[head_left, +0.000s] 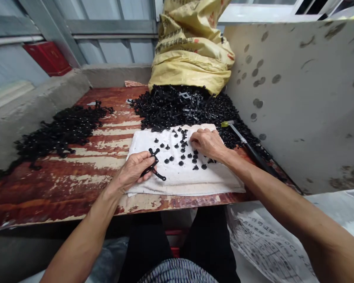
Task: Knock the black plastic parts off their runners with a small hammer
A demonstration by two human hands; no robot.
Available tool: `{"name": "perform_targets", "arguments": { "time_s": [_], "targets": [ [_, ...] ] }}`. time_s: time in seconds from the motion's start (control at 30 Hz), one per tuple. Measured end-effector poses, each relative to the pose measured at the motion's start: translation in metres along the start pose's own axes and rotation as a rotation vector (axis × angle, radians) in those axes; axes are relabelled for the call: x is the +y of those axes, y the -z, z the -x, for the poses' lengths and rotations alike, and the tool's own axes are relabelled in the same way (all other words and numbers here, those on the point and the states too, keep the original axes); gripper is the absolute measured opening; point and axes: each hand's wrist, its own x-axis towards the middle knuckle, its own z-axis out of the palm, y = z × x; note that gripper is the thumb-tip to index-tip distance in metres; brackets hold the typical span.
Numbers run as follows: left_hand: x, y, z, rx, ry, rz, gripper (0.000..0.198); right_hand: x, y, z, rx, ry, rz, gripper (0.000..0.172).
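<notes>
Left grip (132,171): clamped on a black plastic runner (158,175), over the towel's left edge.
Right grip (207,144): on the white towel (215,182) among small black studs (181,163); apart or together, cannot tell.
Around: black heaps (183,110) on the rusty surface (47,196), a yellow sack (191,51) behind.

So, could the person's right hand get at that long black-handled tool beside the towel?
Probably yes: the right hand rests on the white towel, close to the tool, and only a low heap of small black pieces lies between them.
</notes>
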Motion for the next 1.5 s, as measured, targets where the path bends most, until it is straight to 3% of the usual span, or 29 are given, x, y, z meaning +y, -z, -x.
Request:
{"name": "perform_targets", "arguments": {
  "time_s": [0.3, 0.47, 0.8, 1.17, 1.33, 1.5],
  "targets": [
    [-0.001, 0.001, -0.001, -0.027, 0.008, -0.006, 0.036, 0.004, -0.005, -0.008, 0.105, -0.037, 0.060, 0.032],
    [0.001, 0.001, 0.000, -0.015, 0.004, -0.005, 0.037, -0.011, -0.002, -0.003, 0.031, 0.127, 0.039, 0.026],
    [-0.001, 0.002, 0.000, -0.012, 0.001, -0.004, 0.035, -0.005, -0.003, -0.012, 0.056, -0.011, 0.098, 0.030],
    [0.002, 0.000, -0.001, 0.007, 0.020, -0.004, 0.041, -0.028, -0.013, -0.027, 0.051, 0.107, 0.038, 0.029],
    [-0.001, 0.002, -0.001, -0.018, 0.011, -0.006, 0.041, -0.023, -0.010, -0.032, 0.027, 0.144, -0.010, 0.033],
    [0.000, 0.002, -0.001, -0.025, 0.016, -0.003, 0.041, -0.011, -0.005, -0.036, 0.022, 0.069, 0.003, 0.038]
  ]
}}
